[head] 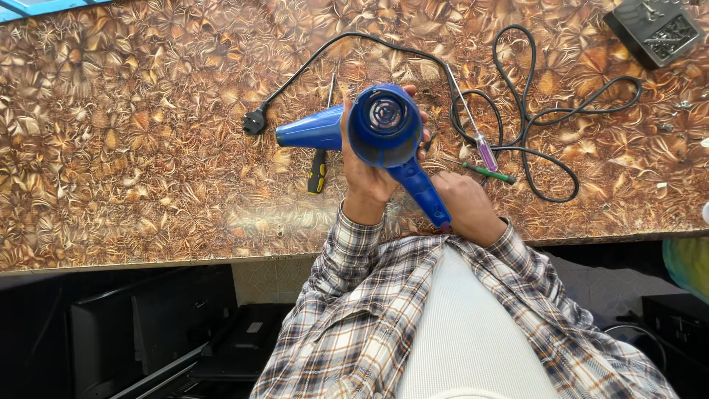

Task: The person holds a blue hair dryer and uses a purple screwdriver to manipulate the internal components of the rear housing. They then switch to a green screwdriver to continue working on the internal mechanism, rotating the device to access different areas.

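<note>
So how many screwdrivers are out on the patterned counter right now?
3. A yellow-and-black-handled screwdriver lies left of the blue plastic hair dryer, a purple-handled one lies to its right among the black cord, and a thin green one just below. Others may be hidden.

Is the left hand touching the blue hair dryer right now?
Touching. The head view shows the left hand wrapped around the round body of the blue hair dryer, fingertips showing past its far edge, while the right hand is at the handle.
</note>
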